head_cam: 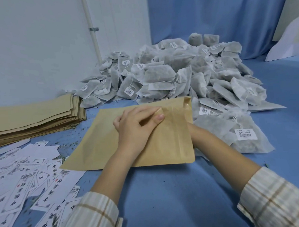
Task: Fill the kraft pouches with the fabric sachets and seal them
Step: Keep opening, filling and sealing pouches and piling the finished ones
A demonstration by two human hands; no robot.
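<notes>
Checked cream sleeves [92,218] reach forward to a flat tan kraft paper pouch [97,143] lying on the blue cloth surface [168,191], its open mouth facing right. Left hand [137,126] pinches the pouch's upper lip, thumb over the creased zip strip. Right hand [195,133] is inside the mouth; its fingers are hidden. Grey fabric sachets [177,72] are heaped behind, spare pouches [30,118] stacked left, printed white labels [26,184] scattered nearby, blue curtain [217,11] beyond

The person wears a long-sleeved shirt in cream with a tan and brown check; the left sleeve [92,218] and right sleeve [278,196] end in buttonless-looking cuffs, forearms bare.
</notes>
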